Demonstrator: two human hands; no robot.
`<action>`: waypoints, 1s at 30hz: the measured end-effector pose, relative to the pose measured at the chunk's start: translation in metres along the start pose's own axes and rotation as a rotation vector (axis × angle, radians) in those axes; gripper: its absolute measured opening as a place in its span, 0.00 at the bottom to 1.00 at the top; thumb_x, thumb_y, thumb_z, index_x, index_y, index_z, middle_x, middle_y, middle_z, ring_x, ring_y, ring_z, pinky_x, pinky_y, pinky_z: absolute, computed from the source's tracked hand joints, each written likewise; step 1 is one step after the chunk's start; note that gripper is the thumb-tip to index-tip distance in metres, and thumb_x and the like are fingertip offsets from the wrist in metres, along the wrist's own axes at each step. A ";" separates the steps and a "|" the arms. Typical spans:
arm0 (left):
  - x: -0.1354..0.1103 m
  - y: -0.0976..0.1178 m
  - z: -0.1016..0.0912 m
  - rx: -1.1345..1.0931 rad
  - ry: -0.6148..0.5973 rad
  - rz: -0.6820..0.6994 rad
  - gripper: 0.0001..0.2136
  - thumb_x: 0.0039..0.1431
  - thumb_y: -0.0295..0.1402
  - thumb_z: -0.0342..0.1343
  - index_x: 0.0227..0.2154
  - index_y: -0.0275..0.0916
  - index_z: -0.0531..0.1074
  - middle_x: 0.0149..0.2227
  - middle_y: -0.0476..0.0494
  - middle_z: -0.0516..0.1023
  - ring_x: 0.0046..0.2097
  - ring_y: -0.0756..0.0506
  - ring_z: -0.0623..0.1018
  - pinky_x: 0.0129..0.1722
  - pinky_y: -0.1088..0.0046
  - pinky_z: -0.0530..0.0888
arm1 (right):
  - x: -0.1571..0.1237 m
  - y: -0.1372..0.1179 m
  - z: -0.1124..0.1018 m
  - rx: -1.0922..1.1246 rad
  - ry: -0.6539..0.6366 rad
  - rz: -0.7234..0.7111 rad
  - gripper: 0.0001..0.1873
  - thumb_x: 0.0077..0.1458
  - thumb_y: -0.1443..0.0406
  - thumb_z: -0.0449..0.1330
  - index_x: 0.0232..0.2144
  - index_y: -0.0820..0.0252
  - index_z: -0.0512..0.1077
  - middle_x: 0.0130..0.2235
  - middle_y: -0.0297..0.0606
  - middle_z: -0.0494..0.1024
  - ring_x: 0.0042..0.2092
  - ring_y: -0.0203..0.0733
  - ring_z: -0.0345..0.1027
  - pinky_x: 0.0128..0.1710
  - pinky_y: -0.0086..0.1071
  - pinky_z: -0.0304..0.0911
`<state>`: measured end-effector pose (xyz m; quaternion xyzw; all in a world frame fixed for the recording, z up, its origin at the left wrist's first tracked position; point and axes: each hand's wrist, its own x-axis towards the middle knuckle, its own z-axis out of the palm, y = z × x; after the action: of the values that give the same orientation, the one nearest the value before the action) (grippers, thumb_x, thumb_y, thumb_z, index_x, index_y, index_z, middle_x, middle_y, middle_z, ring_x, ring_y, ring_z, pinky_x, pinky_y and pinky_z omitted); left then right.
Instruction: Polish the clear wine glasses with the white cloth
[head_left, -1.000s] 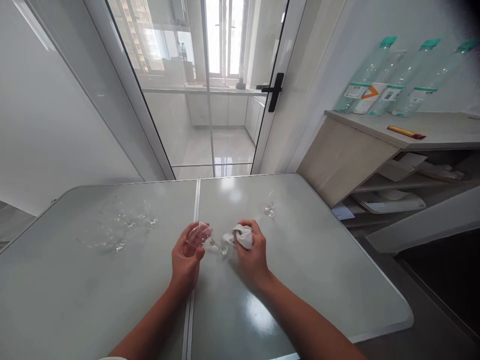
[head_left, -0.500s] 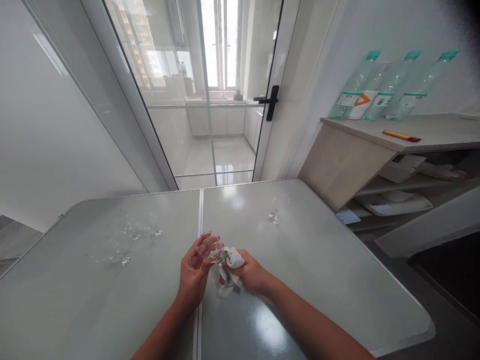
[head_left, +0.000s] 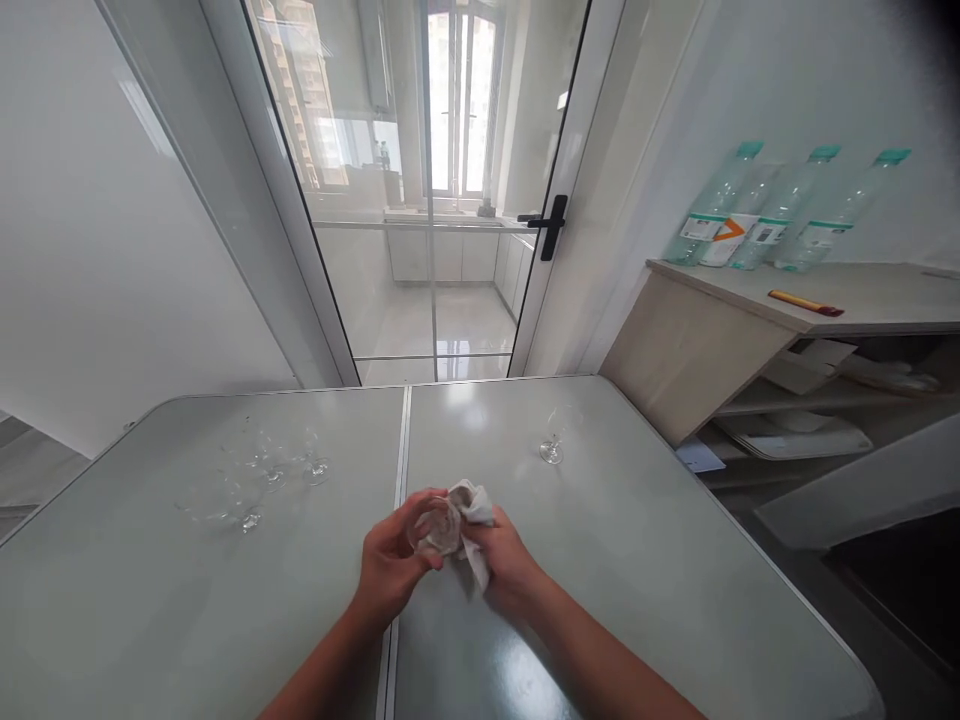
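Over the middle of the table, my left hand (head_left: pixel 391 552) curls around the bowl of a clear drinking glass (head_left: pixel 433 526), its open rim tipped towards me. My right hand (head_left: pixel 508 552) grips a whitish cloth (head_left: pixel 474 505), which is bunched against the far side of the glass and hangs down below it. The glass's stem and foot are hidden by the cloth and fingers. A clear stemmed glass (head_left: pixel 551 452) stands by itself further back on the right. Several more clear glasses (head_left: pixel 274 476) are at the left, their outlines faint against the table.
The pale grey-green table (head_left: pixel 637 560) has a metal seam (head_left: pixel 406 430) down its middle. Behind it is a glass door with a black handle (head_left: pixel 553 228). At the right, a wooden shelf unit (head_left: pixel 645 340) carries several green-capped plastic bottles (head_left: pixel 772 225) and a yellow-red stick-shaped packet (head_left: pixel 805 303).
The held glass has turned so its rim faces me more. The cloth now wraps closer around it, and both hands have shifted slightly. My view has tilted upward a little.
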<state>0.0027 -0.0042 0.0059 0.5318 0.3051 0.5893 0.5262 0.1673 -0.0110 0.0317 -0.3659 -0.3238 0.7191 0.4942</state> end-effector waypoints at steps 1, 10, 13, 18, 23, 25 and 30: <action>-0.001 0.000 0.002 0.052 -0.033 0.019 0.27 0.45 0.31 0.74 0.52 0.46 0.79 0.52 0.38 0.82 0.56 0.32 0.79 0.56 0.47 0.78 | 0.000 0.002 0.000 -0.023 -0.008 0.001 0.15 0.49 0.55 0.70 0.31 0.61 0.76 0.27 0.35 0.76 0.28 0.38 0.68 0.29 0.30 0.62; -0.010 -0.003 0.005 0.183 -0.056 0.096 0.31 0.48 0.28 0.72 0.57 0.49 0.76 0.54 0.41 0.81 0.56 0.34 0.80 0.58 0.48 0.77 | 0.011 0.004 -0.024 -0.408 0.075 -0.087 0.07 0.42 0.67 0.64 0.29 0.64 0.77 0.26 0.33 0.74 0.29 0.37 0.64 0.29 0.28 0.59; -0.003 -0.007 0.002 0.013 0.117 0.066 0.30 0.52 0.30 0.71 0.59 0.48 0.73 0.57 0.39 0.79 0.56 0.35 0.79 0.56 0.52 0.79 | 0.011 -0.005 -0.030 -0.696 0.202 -0.184 0.06 0.43 0.70 0.59 0.26 0.63 0.75 0.27 0.32 0.72 0.29 0.37 0.64 0.30 0.29 0.58; 0.011 0.001 -0.004 0.026 0.328 -0.040 0.30 0.54 0.33 0.70 0.60 0.45 0.71 0.58 0.37 0.77 0.55 0.38 0.80 0.54 0.58 0.80 | -0.003 -0.023 -0.030 -1.173 -0.043 -0.465 0.23 0.41 0.73 0.58 0.42 0.57 0.77 0.50 0.39 0.74 0.39 0.39 0.72 0.41 0.29 0.64; 0.006 0.000 -0.002 0.128 0.304 -0.057 0.32 0.49 0.34 0.73 0.59 0.46 0.72 0.57 0.38 0.78 0.53 0.36 0.81 0.56 0.52 0.77 | -0.018 -0.020 -0.015 -1.648 -0.394 -0.363 0.48 0.40 0.68 0.63 0.64 0.37 0.62 0.69 0.34 0.62 0.40 0.43 0.76 0.40 0.34 0.66; 0.003 -0.006 0.000 0.168 0.255 -0.047 0.32 0.48 0.33 0.73 0.58 0.46 0.73 0.57 0.38 0.78 0.55 0.35 0.80 0.57 0.50 0.76 | -0.020 -0.014 -0.012 -1.732 -0.408 -0.336 0.48 0.41 0.68 0.63 0.65 0.41 0.60 0.67 0.37 0.66 0.40 0.46 0.76 0.38 0.34 0.65; 0.003 -0.015 0.002 0.237 0.167 -0.048 0.32 0.49 0.32 0.73 0.58 0.48 0.73 0.58 0.40 0.78 0.57 0.35 0.79 0.61 0.49 0.73 | -0.020 -0.004 -0.013 -1.826 -0.337 -0.311 0.43 0.41 0.69 0.61 0.63 0.50 0.62 0.66 0.45 0.67 0.37 0.47 0.77 0.35 0.35 0.66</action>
<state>0.0097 0.0019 -0.0069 0.5319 0.4278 0.5785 0.4465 0.1851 -0.0273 0.0318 -0.4557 -0.8747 0.1564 0.0534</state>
